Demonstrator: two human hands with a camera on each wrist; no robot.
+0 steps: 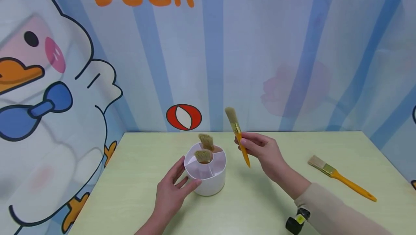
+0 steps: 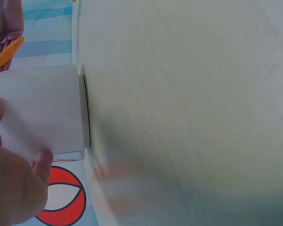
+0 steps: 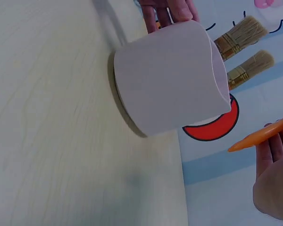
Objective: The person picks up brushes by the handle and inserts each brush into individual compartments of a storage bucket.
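A white round divided holder (image 1: 209, 185) stands upright on the table. My left hand (image 1: 172, 193) grips its left and front side, thumb at the front. Two paintbrushes are in the holder, bristles up: one in a back section (image 1: 206, 141), one in the middle (image 1: 203, 156); their handles are hidden inside. Right of the holder and above the table, my right hand (image 1: 264, 153) pinches a third paintbrush (image 1: 236, 128) by its orange handle. That brush tilts, bristles up, handle end down. In the right wrist view the handle (image 3: 257, 138) sticks out from the fingers, apart from the holder.
Another paintbrush (image 1: 351, 184) with an orange handle lies on the table at the right, bristles pointing to the back left. A light wooden table (image 1: 123, 199) carries everything. Behind it hangs a blue striped cloth (image 1: 247, 47) with a printed duck.
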